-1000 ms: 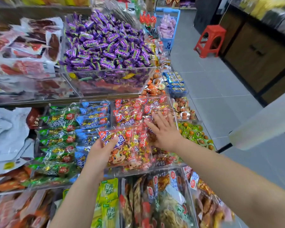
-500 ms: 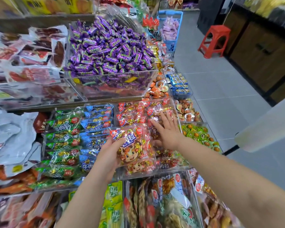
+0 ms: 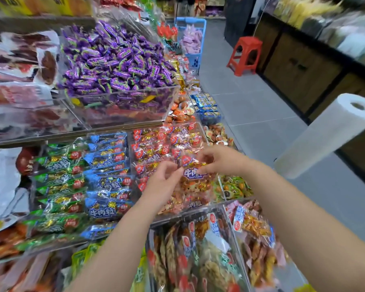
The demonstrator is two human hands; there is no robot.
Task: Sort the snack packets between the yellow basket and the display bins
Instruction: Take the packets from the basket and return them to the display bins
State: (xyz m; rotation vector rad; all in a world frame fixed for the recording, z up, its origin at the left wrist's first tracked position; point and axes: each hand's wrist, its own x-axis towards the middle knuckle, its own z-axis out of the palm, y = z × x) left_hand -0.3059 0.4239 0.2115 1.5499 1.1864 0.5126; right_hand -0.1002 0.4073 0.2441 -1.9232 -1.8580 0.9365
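While both grips met over the middle tier in the head view, they held one snack packet (image 3: 195, 182) between them: clear film crammed with red and gold wrapped pieces, with a purple label reading "Beef cubes" across its front. The left grip (image 3: 164, 182) pinched its left edge, and the right grip (image 3: 217, 161) curled its fingers over the top edge. Directly under both grips, a clear display bin (image 3: 132, 152) held red packets (image 3: 156, 142) of that kind. Left of the left grip lay blue packets (image 3: 108, 165), with green packets (image 3: 59, 186) farther left. Beyond both grips, a higher bin (image 3: 124, 106) was heaped with purple sweets (image 3: 118, 60).
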